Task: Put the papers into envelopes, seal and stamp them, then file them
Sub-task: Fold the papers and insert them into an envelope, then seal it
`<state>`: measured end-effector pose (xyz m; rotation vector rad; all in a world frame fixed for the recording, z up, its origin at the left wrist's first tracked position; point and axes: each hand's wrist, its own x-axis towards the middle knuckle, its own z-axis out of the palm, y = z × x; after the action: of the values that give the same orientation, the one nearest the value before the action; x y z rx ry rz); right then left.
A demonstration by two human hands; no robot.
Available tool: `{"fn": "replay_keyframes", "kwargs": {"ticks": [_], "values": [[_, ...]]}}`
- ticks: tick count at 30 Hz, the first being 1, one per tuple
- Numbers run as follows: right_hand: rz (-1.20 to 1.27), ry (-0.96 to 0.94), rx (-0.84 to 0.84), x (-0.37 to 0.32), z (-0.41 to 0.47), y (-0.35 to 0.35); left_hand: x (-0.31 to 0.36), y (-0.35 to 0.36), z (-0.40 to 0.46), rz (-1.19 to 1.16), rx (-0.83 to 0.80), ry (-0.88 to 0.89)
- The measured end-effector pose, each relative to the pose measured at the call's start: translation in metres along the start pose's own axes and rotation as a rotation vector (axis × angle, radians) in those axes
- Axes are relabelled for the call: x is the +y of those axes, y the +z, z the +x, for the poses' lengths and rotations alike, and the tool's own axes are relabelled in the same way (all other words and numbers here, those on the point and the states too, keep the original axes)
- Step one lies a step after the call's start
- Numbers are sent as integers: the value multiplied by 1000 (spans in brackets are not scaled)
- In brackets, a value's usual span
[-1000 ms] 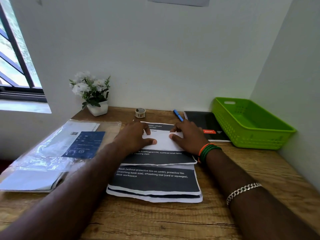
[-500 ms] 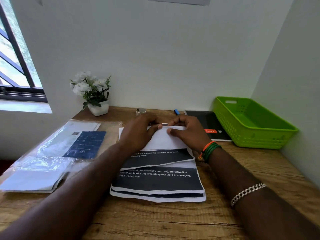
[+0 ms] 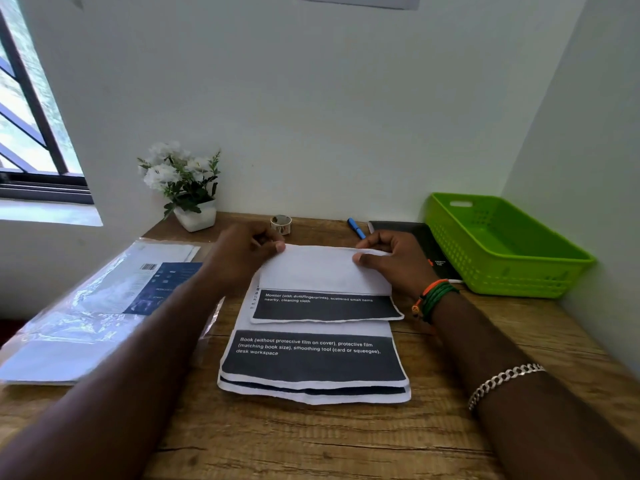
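head view: both hands fold the top paper [image 3: 325,271] over on the stack of papers [image 3: 313,362] at mid worktop [image 3: 311,441]. left hand [image 3: 242,254] grip pinches the fold's left corner, right hand [image 3: 398,261] grip pinches its right edge. plastic envelope pack [image 3: 97,306] lies left, green basket [image 3: 502,244] right. tape roll [image 3: 281,224], blue pen [image 3: 356,228], flower pot [image 3: 194,216] sit by the wall.

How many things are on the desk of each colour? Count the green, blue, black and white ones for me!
Green: 1, the basket
Blue: 1, the pen
Black: 1, the notebook
White: 2, the flower pot and the folded paper held by the left hand and right hand
Total: 5
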<state>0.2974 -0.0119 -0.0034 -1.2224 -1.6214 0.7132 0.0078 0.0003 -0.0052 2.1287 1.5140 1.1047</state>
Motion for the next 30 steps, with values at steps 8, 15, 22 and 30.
{"fn": "replay_keyframes", "kwargs": {"ticks": [8, 15, 22, 30], "values": [[-49, 17, -11, 0, -1, -8, 1, 6, 1, 21, 24, 51], [-11, 114, 39, 2, -4, -23, 0, 5, 2, 26, 10, 66], [-267, -16, 23, 7, 1, -17, -3, 2, 2, 40, 85, 75], [-296, -168, 22, -10, -6, -11, 17, -5, -7, 18, 118, 141]]}}
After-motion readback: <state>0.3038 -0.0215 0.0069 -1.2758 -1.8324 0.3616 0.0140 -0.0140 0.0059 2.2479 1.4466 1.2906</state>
